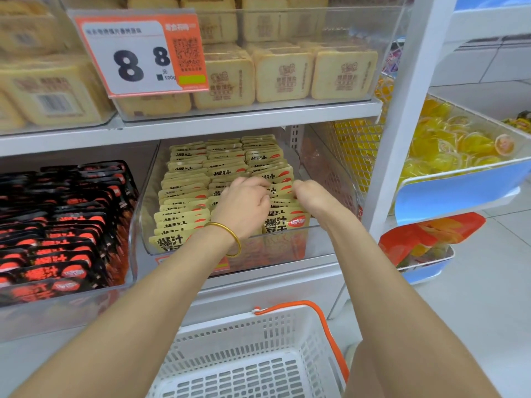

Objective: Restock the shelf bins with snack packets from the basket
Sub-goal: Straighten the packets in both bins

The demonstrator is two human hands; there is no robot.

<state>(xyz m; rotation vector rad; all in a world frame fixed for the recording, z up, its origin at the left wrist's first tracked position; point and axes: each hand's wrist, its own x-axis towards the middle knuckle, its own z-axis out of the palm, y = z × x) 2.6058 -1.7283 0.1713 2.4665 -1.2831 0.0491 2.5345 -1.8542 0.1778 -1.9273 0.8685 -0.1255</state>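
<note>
You are working both hands into the right-hand row of flat yellow snack packets [184,219] standing in the clear plastic shelf bin [316,239]. Your left hand [247,202] is curling its fingers [258,193] around packet tops. Your right hand [311,195] is tucking its fingertips into the row, and I cannot tell whether they are gripping. Try parting the row evenly so each packet is standing upright, label facing near. The white slotted plastic basket [258,334] is sitting below, near you. Black-and-red packets [66,214] are filling the left bin, and the pale tiled floor [474,297] is stretching away to the right.
</note>
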